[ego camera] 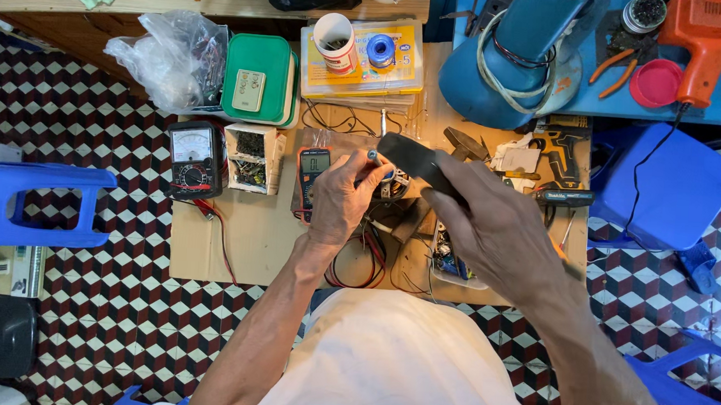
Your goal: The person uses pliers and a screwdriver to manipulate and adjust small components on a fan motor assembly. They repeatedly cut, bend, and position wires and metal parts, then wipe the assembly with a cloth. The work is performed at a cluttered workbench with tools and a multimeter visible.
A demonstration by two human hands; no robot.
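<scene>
Close in, the right hand point(491, 226) has its fingers clamped on a black tool point(420, 160); the left hand point(344, 193) pinches a small blue-tipped part point(373, 155) above the cardboard-covered worktop point(243, 237). Loose wires point(357, 264) underneath could snag, I judge; beyond sits a digital multimeter point(312, 169).

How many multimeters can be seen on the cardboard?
2. An analog multimeter lies at the left; a digital multimeter lies beside the left hand. The hands may hide others.
</scene>
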